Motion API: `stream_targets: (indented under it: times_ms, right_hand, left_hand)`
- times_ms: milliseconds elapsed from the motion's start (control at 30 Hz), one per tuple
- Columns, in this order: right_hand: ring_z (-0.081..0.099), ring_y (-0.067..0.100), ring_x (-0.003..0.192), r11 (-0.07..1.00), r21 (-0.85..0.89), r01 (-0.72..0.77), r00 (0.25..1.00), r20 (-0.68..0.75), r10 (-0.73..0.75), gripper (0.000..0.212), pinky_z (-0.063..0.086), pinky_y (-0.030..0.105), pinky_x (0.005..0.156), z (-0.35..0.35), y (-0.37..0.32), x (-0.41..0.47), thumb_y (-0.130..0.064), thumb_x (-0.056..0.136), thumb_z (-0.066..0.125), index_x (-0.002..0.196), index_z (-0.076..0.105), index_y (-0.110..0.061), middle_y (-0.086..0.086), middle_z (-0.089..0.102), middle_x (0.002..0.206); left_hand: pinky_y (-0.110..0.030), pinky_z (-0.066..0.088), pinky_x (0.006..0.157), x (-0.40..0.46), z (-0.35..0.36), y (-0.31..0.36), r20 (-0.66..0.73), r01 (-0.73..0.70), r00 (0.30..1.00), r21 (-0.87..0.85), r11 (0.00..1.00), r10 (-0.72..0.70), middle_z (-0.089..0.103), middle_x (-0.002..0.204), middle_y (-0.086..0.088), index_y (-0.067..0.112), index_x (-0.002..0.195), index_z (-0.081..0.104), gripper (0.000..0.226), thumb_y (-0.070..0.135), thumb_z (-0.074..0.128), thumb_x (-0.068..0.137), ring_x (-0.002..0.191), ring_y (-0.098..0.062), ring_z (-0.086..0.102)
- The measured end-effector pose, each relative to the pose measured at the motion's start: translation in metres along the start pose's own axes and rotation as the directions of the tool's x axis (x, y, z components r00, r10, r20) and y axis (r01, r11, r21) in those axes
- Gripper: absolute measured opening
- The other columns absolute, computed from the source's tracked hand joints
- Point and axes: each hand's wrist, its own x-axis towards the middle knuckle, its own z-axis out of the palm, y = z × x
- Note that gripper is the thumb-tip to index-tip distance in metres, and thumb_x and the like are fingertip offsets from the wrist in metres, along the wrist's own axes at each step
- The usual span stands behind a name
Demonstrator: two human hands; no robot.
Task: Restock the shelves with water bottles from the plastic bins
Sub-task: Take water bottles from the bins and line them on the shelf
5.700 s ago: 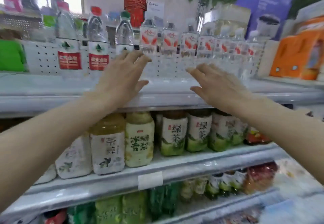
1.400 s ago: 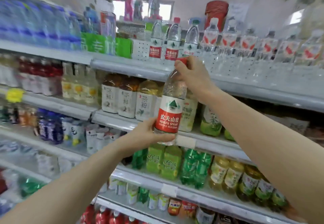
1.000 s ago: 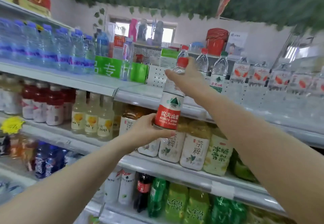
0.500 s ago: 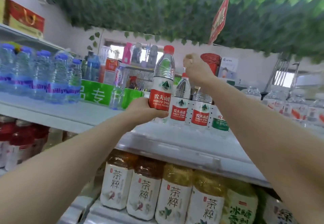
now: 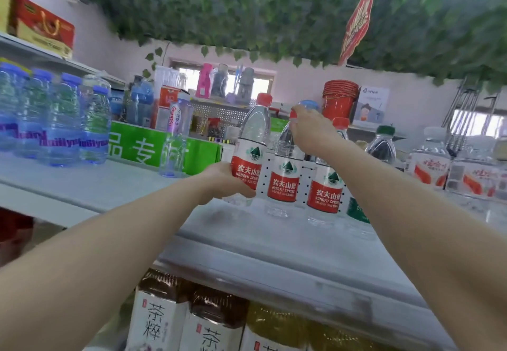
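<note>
My left hand (image 5: 226, 183) grips a red-labelled, red-capped water bottle (image 5: 253, 142) by its lower half and holds it upright on the top shelf (image 5: 247, 230). Right beside it stands a second red-labelled bottle (image 5: 284, 183). My right hand (image 5: 307, 131) holds this second bottle by its neck, fingers curled over the red cap. A third bottle of the same kind (image 5: 325, 191) stands to the right, partly behind my right forearm.
Blue-capped water bottles (image 5: 55, 120) line the shelf's left end. A green sign (image 5: 153, 148) and a white pegboard divider stand behind the bottles. White-labelled bottles (image 5: 430, 164) fill the right. Tea bottles (image 5: 156, 317) sit on the shelf below. Leafy garlands hang overhead.
The bottle went from in front of the lower shelves up onto the top shelf, carried by my left hand. My right hand left its cap and took the neighbouring bottle's neck.
</note>
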Motion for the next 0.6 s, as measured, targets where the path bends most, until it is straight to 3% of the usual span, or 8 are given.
stream_targets:
  times_ms: [133,300,433,600]
  right_hand:
    - [0.053,0.030,0.090,0.999,0.053,0.011,0.999,-0.033,-0.009,0.038,0.042,0.039,0.073,0.007,0.003,0.003,-0.011,0.100,0.039,0.138,0.035,-0.012,0.017,0.052,0.122]
    - [0.055,0.031,0.090,0.994,0.111,0.016,0.998,-0.055,-0.010,0.037,0.042,0.039,0.072,0.010,0.004,0.001,-0.014,0.099,0.039,0.135,0.035,-0.012,0.017,0.049,0.119]
    - [0.051,0.026,0.090,0.992,0.122,0.033,0.997,-0.076,-0.024,0.037,0.037,0.035,0.072,0.008,0.005,0.000,-0.029,0.100,0.047,0.133,0.037,-0.014,0.013,0.052,0.117]
    - [0.053,0.026,0.094,0.992,0.120,0.042,0.996,-0.088,-0.032,0.044,0.039,0.035,0.074,0.009,0.005,0.000,-0.037,0.098,0.052,0.133,0.037,-0.015,0.014,0.052,0.123]
  left_hand:
    - [-0.033,0.052,0.082,0.008,0.007,-0.009,0.041,0.021,0.999,0.002,1.000,-0.021,0.067,0.103,-0.003,0.022,0.108,0.063,0.043,0.018,0.083,0.071,0.100,-0.023,0.062]
    - [-0.038,0.050,0.094,0.016,0.007,-0.017,0.093,0.008,0.996,0.004,1.000,-0.008,0.069,0.110,0.000,0.024,0.118,0.061,0.058,0.020,0.088,0.066,0.106,-0.021,0.062]
    - [-0.039,0.048,0.099,0.016,0.007,-0.018,0.057,0.020,0.998,0.067,0.998,-0.024,0.068,0.112,0.002,0.025,0.121,0.062,0.069,0.031,0.092,0.059,0.107,-0.020,0.061]
    - [-0.035,0.057,0.082,0.018,0.010,-0.014,-0.038,0.029,0.999,0.097,0.995,-0.026,0.071,0.099,0.001,0.025,0.108,0.066,0.061,0.038,0.092,0.055,0.093,-0.021,0.065]
